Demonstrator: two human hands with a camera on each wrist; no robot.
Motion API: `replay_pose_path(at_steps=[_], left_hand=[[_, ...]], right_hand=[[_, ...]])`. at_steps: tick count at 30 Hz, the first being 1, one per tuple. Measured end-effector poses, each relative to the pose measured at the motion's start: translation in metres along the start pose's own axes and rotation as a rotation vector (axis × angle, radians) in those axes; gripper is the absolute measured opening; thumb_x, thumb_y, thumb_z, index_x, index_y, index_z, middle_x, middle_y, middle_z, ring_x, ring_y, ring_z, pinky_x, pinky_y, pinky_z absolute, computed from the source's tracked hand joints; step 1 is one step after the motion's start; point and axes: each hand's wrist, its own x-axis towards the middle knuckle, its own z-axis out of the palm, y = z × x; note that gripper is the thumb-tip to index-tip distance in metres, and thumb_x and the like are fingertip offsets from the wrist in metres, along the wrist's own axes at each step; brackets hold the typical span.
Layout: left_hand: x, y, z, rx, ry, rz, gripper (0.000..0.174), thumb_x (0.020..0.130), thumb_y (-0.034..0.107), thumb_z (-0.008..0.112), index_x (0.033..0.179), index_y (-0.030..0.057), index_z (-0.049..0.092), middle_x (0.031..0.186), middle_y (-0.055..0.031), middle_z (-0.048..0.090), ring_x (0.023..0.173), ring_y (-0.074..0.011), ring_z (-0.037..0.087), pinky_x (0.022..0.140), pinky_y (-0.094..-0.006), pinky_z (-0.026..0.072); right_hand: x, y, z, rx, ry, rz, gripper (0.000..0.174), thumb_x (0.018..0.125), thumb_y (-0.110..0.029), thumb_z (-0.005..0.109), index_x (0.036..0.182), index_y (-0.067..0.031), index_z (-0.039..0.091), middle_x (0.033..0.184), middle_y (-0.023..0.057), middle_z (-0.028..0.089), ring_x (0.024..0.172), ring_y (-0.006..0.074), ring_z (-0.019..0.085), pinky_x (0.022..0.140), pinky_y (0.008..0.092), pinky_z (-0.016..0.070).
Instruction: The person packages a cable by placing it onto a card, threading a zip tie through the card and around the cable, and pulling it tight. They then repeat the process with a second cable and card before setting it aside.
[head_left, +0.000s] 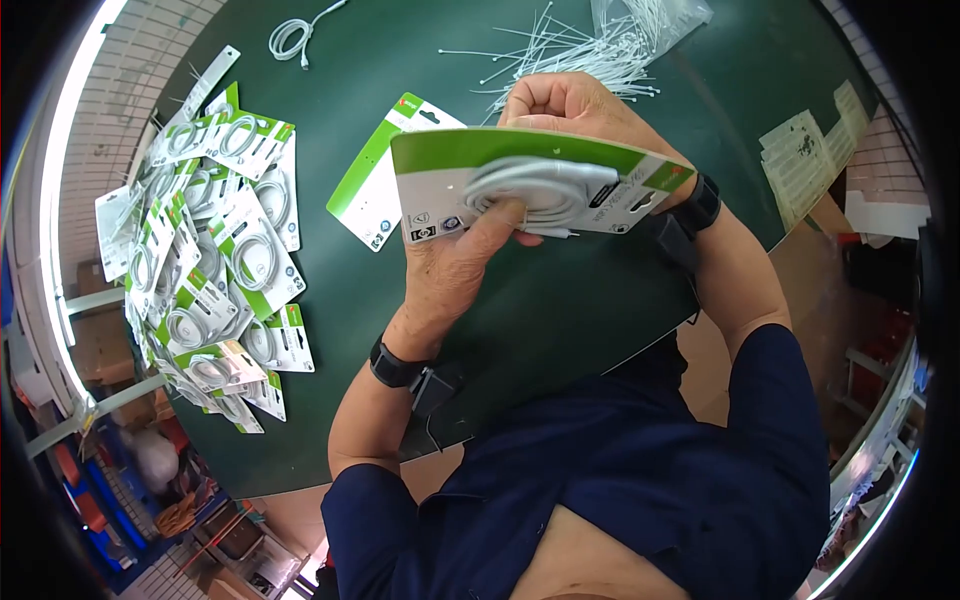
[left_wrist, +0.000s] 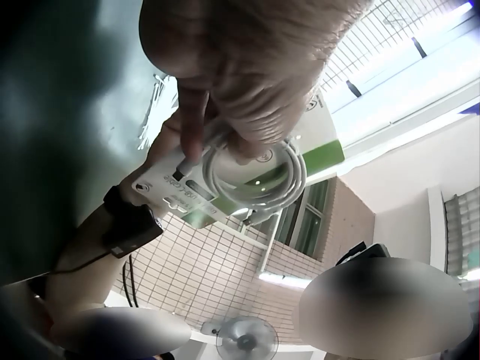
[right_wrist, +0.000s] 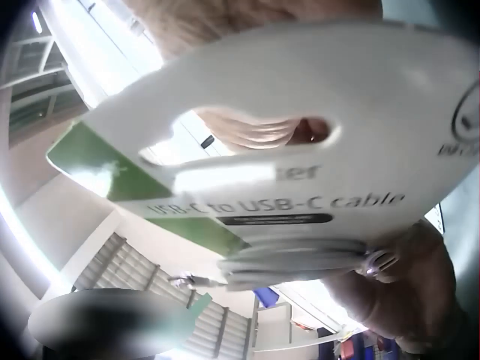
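Note:
A white and green card carries a coiled white USB-C cable. My left hand grips this card, its thumb pressed over the coil. In the left wrist view the coil hangs beside the fingers of that hand. Behind the card's upper edge is my right hand, its fingers curled. I cannot tell whether something is pinched in it, as the card hides part of it. The right wrist view shows the card's hanging slot and printed face close up.
A second green and white card lies flat just behind the held one. White cable ties spread at the far side beside a clear bag. Many carded cables pile up on the left. One loose coiled cable lies at the far left.

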Motion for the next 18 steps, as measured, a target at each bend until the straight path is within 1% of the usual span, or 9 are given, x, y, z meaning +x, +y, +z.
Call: replay_pose_path(at_steps=[1,2,5,6,9,13,14,17,18], left_hand=[[0.001,0.001,0.000,0.022,-0.013,-0.060,0.034,0.094,0.000,0.076,0.126,-0.0039,0.065,0.123,-0.0157,0.068,0.102,-0.0255,0.074,0.081,-0.0368,0.0671],[0.004,-0.003,-0.002,0.012,-0.011,-0.049,0.034,0.094,0.000,0.076,0.126,-0.0039,0.065,0.123,-0.0157,0.068,0.102,-0.0255,0.074,0.081,-0.0368,0.0671],[0.013,-0.022,-0.016,-0.179,-0.163,0.026,0.017,0.092,0.003,0.080,0.107,-0.0010,0.073,0.115,-0.0136,0.070,0.103,-0.0239,0.074,0.092,-0.0372,0.0641],[0.015,-0.024,-0.017,-0.186,-0.161,0.034,0.017,0.092,0.003,0.080,0.107,-0.0010,0.073,0.115,-0.0136,0.070,0.103,-0.0239,0.074,0.092,-0.0372,0.0641],[0.018,-0.028,-0.022,-0.179,-0.093,0.141,0.010,0.090,0.002,0.081,0.097,0.0015,0.074,0.106,-0.0133,0.071,0.104,-0.0236,0.075,0.095,-0.0379,0.0622],[0.027,-0.035,-0.034,-0.134,-0.037,0.195,0.007,0.092,0.000,0.078,0.098,0.0012,0.073,0.102,-0.0129,0.073,0.104,-0.0234,0.075,0.091,-0.0368,0.0626],[0.027,-0.037,-0.036,-0.138,-0.037,0.202,0.007,0.092,0.000,0.078,0.098,0.0012,0.073,0.102,-0.0129,0.073,0.104,-0.0234,0.075,0.091,-0.0368,0.0626],[0.023,-0.033,-0.034,0.057,0.005,0.237,0.006,0.093,-0.002,0.076,0.097,0.0014,0.074,0.106,-0.0130,0.073,0.102,-0.0225,0.075,0.089,-0.0362,0.0629],[0.021,-0.033,-0.032,0.049,0.009,0.250,0.006,0.093,-0.002,0.076,0.097,0.0014,0.074,0.106,-0.0130,0.073,0.102,-0.0225,0.075,0.089,-0.0362,0.0629]], right_hand=[[-0.001,-0.001,-0.001,-0.012,-0.006,0.002,0.019,0.105,-0.021,0.068,0.096,-0.0042,0.065,0.087,-0.0005,0.066,0.076,0.0036,0.058,0.069,0.0204,0.0504],[-0.001,-0.001,-0.002,0.024,-0.002,-0.015,0.019,0.105,-0.019,0.067,0.096,-0.0037,0.065,0.086,-0.0002,0.065,0.075,0.0039,0.057,0.068,0.0203,0.0494],[0.000,-0.002,-0.004,0.089,-0.005,-0.043,0.017,0.105,-0.017,0.066,0.095,-0.0029,0.064,0.086,0.0005,0.063,0.072,0.0044,0.055,0.067,0.0202,0.0473],[-0.001,-0.004,-0.003,0.094,-0.010,-0.034,0.017,0.105,-0.016,0.066,0.095,-0.0025,0.064,0.086,0.0009,0.063,0.071,0.0046,0.054,0.067,0.0204,0.0464],[-0.004,-0.008,0.003,0.102,-0.022,-0.017,0.017,0.105,-0.014,0.066,0.094,-0.0019,0.062,0.086,0.0017,0.061,0.069,0.0051,0.052,0.066,0.0207,0.0447],[-0.007,-0.013,0.011,-0.046,-0.099,-0.016,0.017,0.104,-0.013,0.067,0.094,-0.0017,0.060,0.089,0.0032,0.062,0.069,0.0054,0.052,0.064,0.0216,0.0439],[-0.008,-0.012,0.012,-0.023,-0.095,-0.025,0.016,0.104,-0.013,0.067,0.095,-0.0015,0.061,0.090,0.0032,0.062,0.069,0.0056,0.053,0.065,0.0217,0.0448],[-0.008,-0.012,0.010,0.011,-0.103,-0.041,0.014,0.104,-0.013,0.068,0.097,-0.0011,0.062,0.090,0.0033,0.063,0.070,0.0060,0.054,0.066,0.0218,0.0468],[-0.007,-0.012,0.009,0.012,-0.086,-0.034,0.014,0.103,-0.013,0.068,0.098,-0.0012,0.063,0.091,0.0035,0.063,0.071,0.0065,0.056,0.068,0.0219,0.0483]])
